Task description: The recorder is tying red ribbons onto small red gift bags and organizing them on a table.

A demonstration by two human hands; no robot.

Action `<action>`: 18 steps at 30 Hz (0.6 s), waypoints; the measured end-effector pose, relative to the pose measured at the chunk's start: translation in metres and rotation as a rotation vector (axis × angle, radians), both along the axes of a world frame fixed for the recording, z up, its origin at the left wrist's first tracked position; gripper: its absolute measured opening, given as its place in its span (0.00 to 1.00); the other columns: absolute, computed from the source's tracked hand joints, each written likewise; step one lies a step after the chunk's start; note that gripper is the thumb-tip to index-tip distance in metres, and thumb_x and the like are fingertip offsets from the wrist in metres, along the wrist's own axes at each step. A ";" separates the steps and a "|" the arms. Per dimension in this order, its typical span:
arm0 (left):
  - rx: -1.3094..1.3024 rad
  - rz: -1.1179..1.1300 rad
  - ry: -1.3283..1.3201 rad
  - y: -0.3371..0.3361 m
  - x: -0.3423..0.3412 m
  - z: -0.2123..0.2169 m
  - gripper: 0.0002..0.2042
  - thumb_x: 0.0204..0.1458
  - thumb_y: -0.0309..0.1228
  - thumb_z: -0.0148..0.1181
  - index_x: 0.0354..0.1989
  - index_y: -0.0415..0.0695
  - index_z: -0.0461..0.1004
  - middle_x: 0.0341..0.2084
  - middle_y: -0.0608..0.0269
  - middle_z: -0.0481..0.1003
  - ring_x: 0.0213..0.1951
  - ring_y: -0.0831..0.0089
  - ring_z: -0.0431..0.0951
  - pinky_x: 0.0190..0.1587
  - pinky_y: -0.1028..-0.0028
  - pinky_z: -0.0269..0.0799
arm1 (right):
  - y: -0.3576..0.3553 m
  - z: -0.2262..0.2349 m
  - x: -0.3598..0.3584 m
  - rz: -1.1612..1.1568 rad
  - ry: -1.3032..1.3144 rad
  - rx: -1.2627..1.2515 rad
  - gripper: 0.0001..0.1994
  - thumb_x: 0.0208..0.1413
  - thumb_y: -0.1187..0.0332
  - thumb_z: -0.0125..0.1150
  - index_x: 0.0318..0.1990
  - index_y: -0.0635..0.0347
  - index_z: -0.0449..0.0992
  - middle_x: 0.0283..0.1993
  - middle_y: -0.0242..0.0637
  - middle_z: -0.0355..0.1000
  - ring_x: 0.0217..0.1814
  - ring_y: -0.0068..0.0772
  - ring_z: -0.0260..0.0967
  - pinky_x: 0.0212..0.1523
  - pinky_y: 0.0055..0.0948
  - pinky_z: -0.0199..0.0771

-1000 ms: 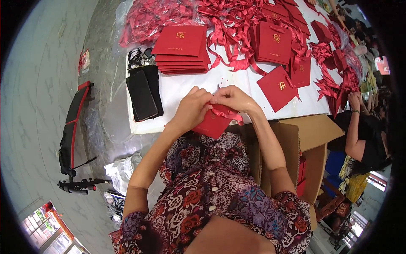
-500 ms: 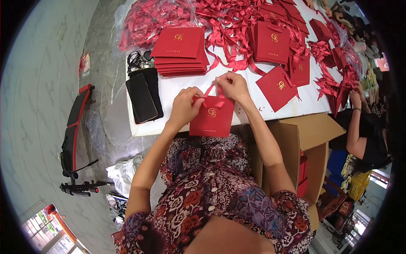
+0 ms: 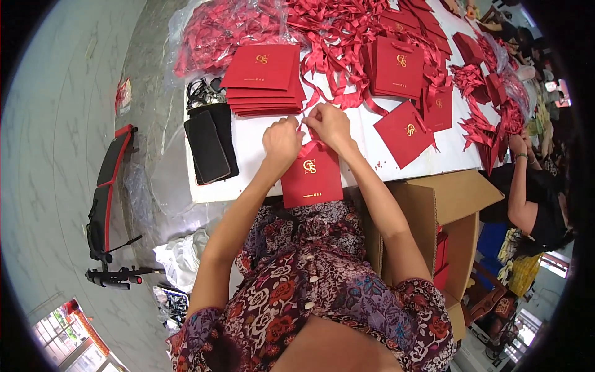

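Both hands meet at the top edge of a small red paper bag [image 3: 312, 175] that lies flat on the near edge of the white table [image 3: 260, 162], its lower end hanging a little over the edge toward the person's lap. Closed into a loose fist, the left hand [image 3: 281, 142] has its fingers curled down onto the bag's upper left corner. Just to the right, the right hand [image 3: 328, 124] has its fingertips pinched together on a red ribbon handle [image 3: 308, 147] at the bag's mouth. Beyond the hands on the far side is a neat stack of red bags [image 3: 263, 77], with a heap of loose red ribbons [image 3: 338, 37] further back. To the left lies a black phone [image 3: 207, 146]; on the right, an open cardboard box [image 3: 443, 214] stands beside the person's right arm.
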State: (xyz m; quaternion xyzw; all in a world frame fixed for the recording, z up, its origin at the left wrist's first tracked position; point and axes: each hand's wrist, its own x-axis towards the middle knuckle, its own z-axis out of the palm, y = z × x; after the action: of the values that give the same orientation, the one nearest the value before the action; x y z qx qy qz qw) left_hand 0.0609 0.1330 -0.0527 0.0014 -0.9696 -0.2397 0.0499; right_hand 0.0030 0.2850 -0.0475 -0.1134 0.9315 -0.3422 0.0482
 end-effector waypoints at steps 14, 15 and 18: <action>0.847 0.093 -0.141 0.002 0.013 0.018 0.07 0.49 0.33 0.64 0.31 0.42 0.79 0.21 0.62 0.80 0.23 0.72 0.78 0.31 0.73 0.72 | 0.018 0.020 0.034 0.055 -0.440 -0.827 0.05 0.59 0.72 0.62 0.38 0.65 0.75 0.29 0.28 0.73 0.29 0.14 0.68 0.30 0.17 0.69; 0.785 0.086 -0.121 0.003 0.015 0.027 0.07 0.49 0.33 0.64 0.31 0.42 0.79 0.21 0.61 0.80 0.22 0.72 0.78 0.31 0.72 0.72 | 0.018 0.023 0.035 0.054 -0.440 -0.827 0.05 0.59 0.72 0.62 0.38 0.65 0.75 0.29 0.28 0.73 0.29 0.14 0.68 0.30 0.17 0.69; 0.653 0.054 -0.069 0.007 0.018 0.042 0.07 0.51 0.32 0.65 0.32 0.41 0.80 0.21 0.64 0.79 0.22 0.78 0.75 0.29 0.75 0.70 | 0.017 0.027 0.038 0.024 -0.462 -0.876 0.05 0.59 0.74 0.61 0.40 0.67 0.75 0.29 0.28 0.73 0.28 0.13 0.67 0.29 0.16 0.68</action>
State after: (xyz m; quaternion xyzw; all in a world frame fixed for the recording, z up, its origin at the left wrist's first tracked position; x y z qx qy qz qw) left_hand 0.0789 0.1399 -0.0104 0.0510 -0.8422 -0.5363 0.0201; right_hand 0.0406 0.3023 -0.0204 -0.0549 0.6639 -0.7170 0.2051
